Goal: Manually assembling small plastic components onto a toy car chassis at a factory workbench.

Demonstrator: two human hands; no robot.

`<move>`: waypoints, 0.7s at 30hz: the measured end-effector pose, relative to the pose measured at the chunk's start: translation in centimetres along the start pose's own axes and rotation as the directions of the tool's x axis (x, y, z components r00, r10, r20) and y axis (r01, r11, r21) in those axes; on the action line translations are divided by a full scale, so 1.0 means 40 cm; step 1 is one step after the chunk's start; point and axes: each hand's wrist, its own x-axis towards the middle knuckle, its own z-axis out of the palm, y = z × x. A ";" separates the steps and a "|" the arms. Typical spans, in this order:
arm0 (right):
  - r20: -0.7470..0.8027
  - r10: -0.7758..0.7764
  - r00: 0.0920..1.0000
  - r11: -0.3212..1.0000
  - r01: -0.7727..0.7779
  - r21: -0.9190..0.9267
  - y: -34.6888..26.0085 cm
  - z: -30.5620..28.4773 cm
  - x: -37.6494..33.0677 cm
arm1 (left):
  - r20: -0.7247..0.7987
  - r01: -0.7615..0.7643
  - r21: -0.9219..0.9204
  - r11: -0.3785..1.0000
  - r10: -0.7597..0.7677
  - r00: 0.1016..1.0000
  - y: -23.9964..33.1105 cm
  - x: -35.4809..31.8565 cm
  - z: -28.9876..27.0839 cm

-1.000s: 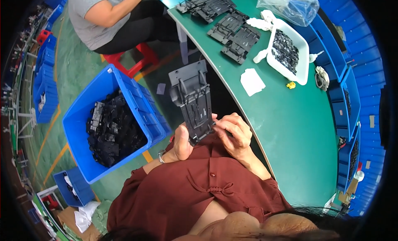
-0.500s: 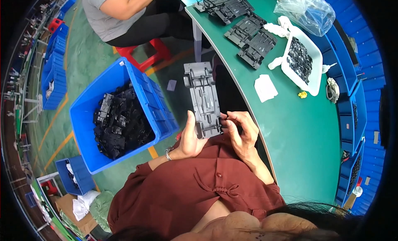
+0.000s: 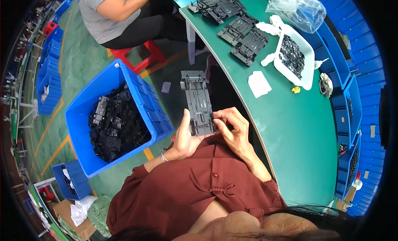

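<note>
A long black plastic chassis plate [image 3: 198, 101], like the underside of a toy vehicle, is held in front of my body, its far end pointing away from me. My left hand [image 3: 185, 140] grips its near left side, thumb along the edge and fingers beneath. My right hand [image 3: 234, 132] is closed at the near right corner, thumb and forefinger pinched against the edge. Whether a small part sits between those fingertips is hidden. Similar chassis plates [image 3: 250, 47] lie on the green table [image 3: 298, 137]. To its far right, a white tray [image 3: 311, 69] contains small black parts [image 3: 292, 54].
A blue bin [image 3: 150, 101] full of black plastic pieces [image 3: 118, 125] stands at my left. A seated person [image 3: 103, 19] is beyond it on a red stool [image 3: 152, 54]. White paper [image 3: 259, 84], a small yellow item [image 3: 295, 90] and a clear plastic bag [image 3: 296, 11] are on the table.
My right fingers have come in against the chassis plate's near right edge. The plate has tilted a little, and the whole view has shifted slightly.
</note>
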 end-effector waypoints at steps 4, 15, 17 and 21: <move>-0.017 0.011 1.000 1.000 -0.012 -0.010 -0.005 0.000 -0.004 | 0.044 -0.002 0.105 0.995 -0.003 0.999 -0.007 -0.004 -0.004; -0.039 -0.105 0.994 0.994 0.106 0.011 0.011 0.014 -0.022 | 0.036 -0.017 0.085 0.996 0.014 0.999 -0.017 -0.002 -0.030; -0.018 -0.113 0.993 0.994 0.113 -0.005 0.015 0.018 -0.030 | 0.026 -0.011 0.080 0.997 0.009 1.000 -0.021 -0.001 -0.034; 0.018 -0.112 0.993 0.994 0.113 -0.015 0.025 0.026 -0.033 | 0.022 -0.012 0.074 0.997 0.010 1.000 -0.028 -0.003 -0.051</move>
